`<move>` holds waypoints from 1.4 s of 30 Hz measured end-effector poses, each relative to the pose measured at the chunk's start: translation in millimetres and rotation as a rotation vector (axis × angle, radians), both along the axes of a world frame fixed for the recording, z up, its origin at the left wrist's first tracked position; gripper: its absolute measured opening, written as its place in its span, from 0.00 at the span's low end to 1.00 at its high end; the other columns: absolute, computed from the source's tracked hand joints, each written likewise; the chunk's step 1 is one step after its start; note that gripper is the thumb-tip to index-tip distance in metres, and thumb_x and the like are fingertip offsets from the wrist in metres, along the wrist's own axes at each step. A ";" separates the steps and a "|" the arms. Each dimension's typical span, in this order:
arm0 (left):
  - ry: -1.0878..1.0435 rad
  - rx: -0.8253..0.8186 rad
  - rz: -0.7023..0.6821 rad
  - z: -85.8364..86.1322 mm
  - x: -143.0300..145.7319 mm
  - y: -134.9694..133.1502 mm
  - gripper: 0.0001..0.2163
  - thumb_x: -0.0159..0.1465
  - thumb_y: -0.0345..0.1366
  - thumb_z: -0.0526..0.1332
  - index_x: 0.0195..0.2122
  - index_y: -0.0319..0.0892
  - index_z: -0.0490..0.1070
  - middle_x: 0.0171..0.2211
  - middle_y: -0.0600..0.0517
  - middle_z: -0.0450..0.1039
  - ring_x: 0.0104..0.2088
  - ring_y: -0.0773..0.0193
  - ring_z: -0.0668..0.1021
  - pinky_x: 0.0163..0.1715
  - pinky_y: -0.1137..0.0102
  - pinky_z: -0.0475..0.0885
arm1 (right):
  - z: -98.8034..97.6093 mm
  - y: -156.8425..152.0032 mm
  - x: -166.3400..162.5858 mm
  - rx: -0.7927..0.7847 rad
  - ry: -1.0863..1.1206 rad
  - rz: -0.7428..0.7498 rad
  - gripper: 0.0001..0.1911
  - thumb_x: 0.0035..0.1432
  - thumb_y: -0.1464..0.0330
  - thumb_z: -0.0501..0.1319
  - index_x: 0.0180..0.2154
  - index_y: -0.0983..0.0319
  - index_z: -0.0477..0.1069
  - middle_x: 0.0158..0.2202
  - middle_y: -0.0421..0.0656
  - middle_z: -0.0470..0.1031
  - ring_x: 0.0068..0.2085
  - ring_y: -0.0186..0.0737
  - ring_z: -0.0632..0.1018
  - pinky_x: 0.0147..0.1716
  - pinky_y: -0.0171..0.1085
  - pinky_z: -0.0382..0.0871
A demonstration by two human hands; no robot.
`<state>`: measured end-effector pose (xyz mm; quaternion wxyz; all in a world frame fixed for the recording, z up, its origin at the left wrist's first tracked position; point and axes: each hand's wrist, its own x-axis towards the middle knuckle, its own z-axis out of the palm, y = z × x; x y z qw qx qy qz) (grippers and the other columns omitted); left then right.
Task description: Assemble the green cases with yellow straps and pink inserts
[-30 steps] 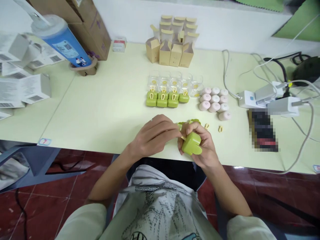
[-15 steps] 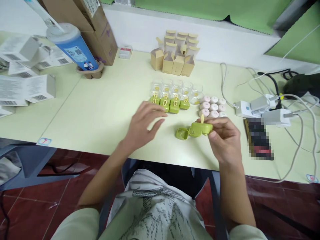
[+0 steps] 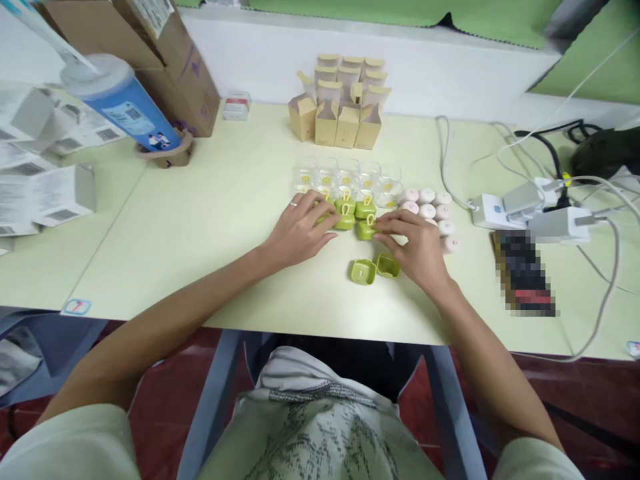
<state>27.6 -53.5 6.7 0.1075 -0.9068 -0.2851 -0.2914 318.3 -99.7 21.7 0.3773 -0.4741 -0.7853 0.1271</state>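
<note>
one green cap (image 3: 365,232), loop (image 3: 371,219) upright: right hand (image 3: 419,245) nearer, touching its right side; left hand (image 3: 299,228) farther, left of it; hands apart, any grip indeterminable.

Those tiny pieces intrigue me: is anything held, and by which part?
The right hand holds a green piece by its right side; whether the left hand holds anything can't be told.

Free tabletop (image 3: 215,207) at mid-left, pink cylinders (image 3: 427,211) as obstacles beyond right fingers (image 3: 399,221)
</note>
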 end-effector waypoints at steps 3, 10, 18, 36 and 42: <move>0.007 -0.014 0.003 -6.3 7.7 2.6 0.09 0.78 0.37 0.64 0.54 0.42 0.80 0.50 0.41 0.85 0.56 0.42 0.80 0.52 0.49 0.73 | -0.5 -1.7 -1.0 0.019 -0.018 -0.017 0.09 0.70 0.71 0.68 0.46 0.57 0.88 0.49 0.47 0.86 0.48 0.50 0.88 0.50 0.51 0.88; -0.036 0.071 0.023 -15.9 12.3 4.8 0.07 0.80 0.32 0.60 0.50 0.43 0.79 0.47 0.46 0.86 0.52 0.48 0.83 0.48 0.53 0.74 | -3.3 -2.1 -3.9 -0.014 0.030 -0.024 0.09 0.71 0.68 0.69 0.50 0.56 0.85 0.52 0.47 0.83 0.48 0.49 0.86 0.48 0.51 0.91; -0.037 0.090 0.019 -15.7 12.5 3.3 0.08 0.80 0.33 0.61 0.51 0.43 0.81 0.47 0.46 0.86 0.53 0.48 0.82 0.49 0.54 0.74 | -6.0 -2.9 -4.1 -0.052 0.081 -0.059 0.17 0.69 0.65 0.68 0.58 0.58 0.82 0.58 0.52 0.79 0.55 0.53 0.85 0.52 0.54 0.92; -0.066 -0.084 -0.021 -9.6 7.1 2.4 0.11 0.80 0.40 0.61 0.56 0.43 0.80 0.54 0.43 0.86 0.57 0.46 0.81 0.55 0.51 0.71 | -8.9 -7.3 -11.1 -0.263 0.202 -0.013 0.25 0.70 0.67 0.64 0.67 0.58 0.76 0.69 0.50 0.80 0.65 0.55 0.85 0.67 0.59 0.83; -0.273 0.064 0.023 -4.6 -17.6 13.5 0.14 0.76 0.50 0.68 0.49 0.45 0.81 0.45 0.45 0.85 0.48 0.51 0.80 0.47 0.55 0.71 | -10.1 -8.9 -13.0 -0.210 0.180 -0.031 0.23 0.71 0.66 0.64 0.66 0.59 0.76 0.67 0.50 0.81 0.64 0.55 0.85 0.67 0.58 0.83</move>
